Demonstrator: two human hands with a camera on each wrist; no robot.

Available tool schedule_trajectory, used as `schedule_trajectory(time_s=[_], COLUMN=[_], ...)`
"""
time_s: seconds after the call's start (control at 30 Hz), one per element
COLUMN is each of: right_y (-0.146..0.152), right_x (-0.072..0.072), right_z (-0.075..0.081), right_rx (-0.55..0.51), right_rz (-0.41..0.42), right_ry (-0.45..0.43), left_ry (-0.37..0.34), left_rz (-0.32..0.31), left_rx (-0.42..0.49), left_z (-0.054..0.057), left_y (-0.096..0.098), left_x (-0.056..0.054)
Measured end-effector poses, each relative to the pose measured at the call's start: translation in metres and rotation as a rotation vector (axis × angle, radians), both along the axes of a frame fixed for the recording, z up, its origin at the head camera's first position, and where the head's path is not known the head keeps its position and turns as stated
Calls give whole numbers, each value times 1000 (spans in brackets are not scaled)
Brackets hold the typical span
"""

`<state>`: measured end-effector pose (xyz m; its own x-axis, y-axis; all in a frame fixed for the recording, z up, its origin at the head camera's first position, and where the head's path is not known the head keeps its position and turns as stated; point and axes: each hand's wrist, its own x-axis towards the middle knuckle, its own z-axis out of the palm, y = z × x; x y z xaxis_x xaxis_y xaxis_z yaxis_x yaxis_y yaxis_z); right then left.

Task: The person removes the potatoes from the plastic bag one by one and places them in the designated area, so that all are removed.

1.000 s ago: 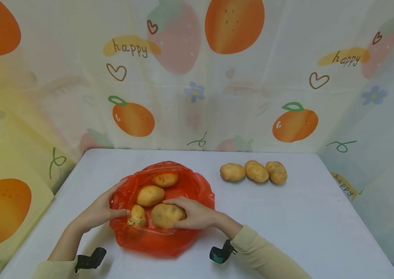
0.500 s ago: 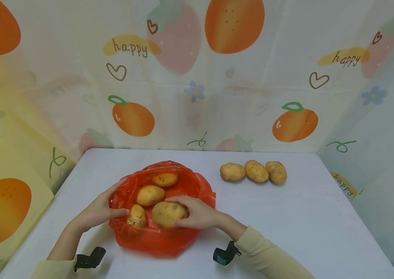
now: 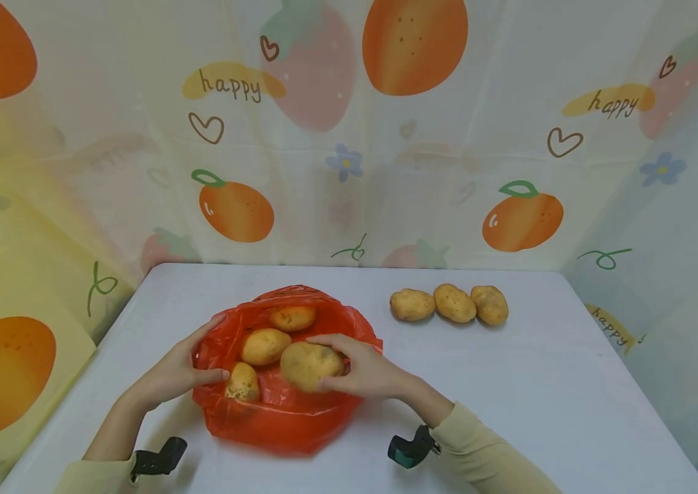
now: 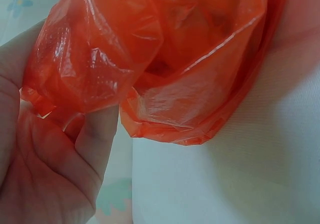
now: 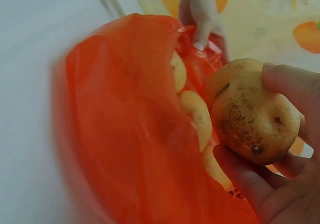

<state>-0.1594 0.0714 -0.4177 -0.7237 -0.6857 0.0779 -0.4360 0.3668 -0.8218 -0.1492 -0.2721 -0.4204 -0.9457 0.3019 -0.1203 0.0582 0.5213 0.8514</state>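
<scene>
A red plastic bag stands with its mouth spread wide on the white table. My left hand grips the bag's left rim, thumb inside and fingers outside; the left wrist view shows the film between thumb and fingers. My right hand holds a large potato over the bag's mouth, fingers and thumb around its right side. Dark spots mark this potato in the right wrist view. Inside the bag lie three more potatoes: one at the back, one in the middle, one near my left thumb.
Three potatoes sit in a row at the back right of the white table. A fruit-printed curtain hangs behind the table and along both sides. Black wrist cameras are strapped to both forearms.
My right hand has raised the large potato from among the others and shifted it slightly right and away from me. The left hand keeps its place on the bag's rim.
</scene>
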Motion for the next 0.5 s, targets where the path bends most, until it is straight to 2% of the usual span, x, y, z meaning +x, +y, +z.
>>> schedule_trajectory(time_s=[0.3,0.5], right_y=[14,25], right_x=[-3,-8], right_z=[12,18], right_rx=[-62,-139], right_rz=[-94,-122], right_ry=[-59,-102], left_ry=[-17,-22], left_rz=[-1,7], left_rx=[27,22], left_z=[0,1], left_y=[0,0], left_x=[-1,0])
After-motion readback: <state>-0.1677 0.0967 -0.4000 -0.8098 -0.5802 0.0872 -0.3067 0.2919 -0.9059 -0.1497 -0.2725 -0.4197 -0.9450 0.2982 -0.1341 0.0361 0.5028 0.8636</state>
